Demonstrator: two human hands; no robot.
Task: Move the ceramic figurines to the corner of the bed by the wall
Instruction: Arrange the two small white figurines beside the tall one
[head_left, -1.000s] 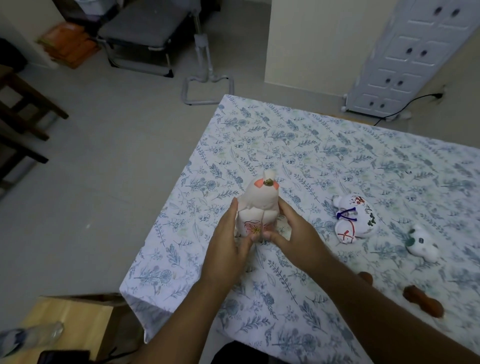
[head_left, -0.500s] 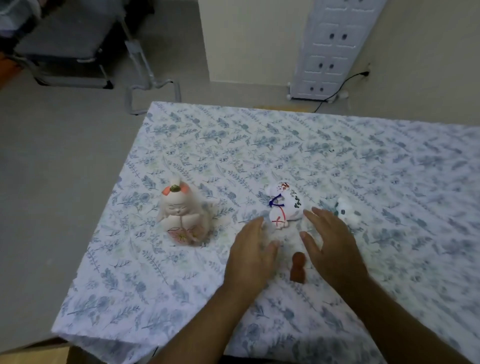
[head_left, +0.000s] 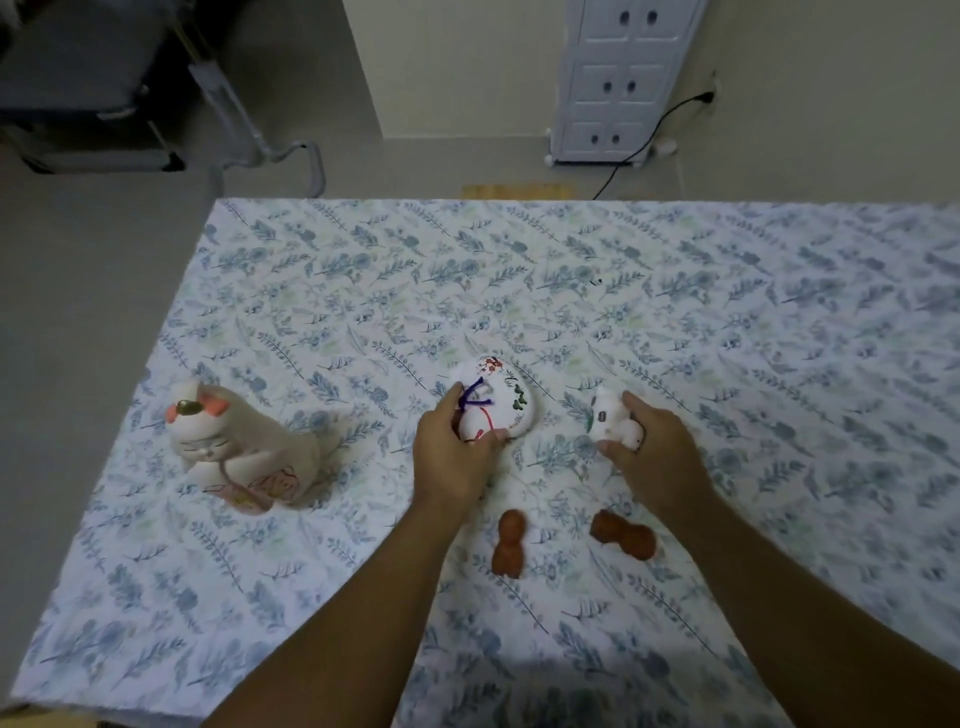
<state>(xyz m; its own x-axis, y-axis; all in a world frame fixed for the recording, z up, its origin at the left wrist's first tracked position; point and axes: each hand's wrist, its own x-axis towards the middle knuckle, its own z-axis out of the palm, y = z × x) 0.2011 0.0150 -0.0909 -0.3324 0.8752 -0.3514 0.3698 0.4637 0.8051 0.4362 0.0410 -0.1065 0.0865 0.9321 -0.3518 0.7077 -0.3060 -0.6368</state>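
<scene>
A tall cream cat figurine (head_left: 244, 457) with orange ears stands on the left part of the floral bed sheet (head_left: 571, 291). My left hand (head_left: 452, 452) is closed around the near end of a round white figurine (head_left: 498, 402) painted with purple and red lines. My right hand (head_left: 649, 449) grips a small white figurine (head_left: 610, 418) with dark markings. Two small brown figurines lie close to me, one (head_left: 508, 543) between my forearms and the other (head_left: 623, 534) under my right wrist.
The bed's left edge and far edge drop to a grey floor. Beyond the far edge stand a white panelled cabinet (head_left: 618, 78) with a black cable (head_left: 644, 140), a cream wall, and a grey metal-framed chair (head_left: 104, 88) at far left.
Both hands let go of the cat figurine, which now stands at the left. They moved right and closed on the round white figurine and the small white figurine. The view swung right.
</scene>
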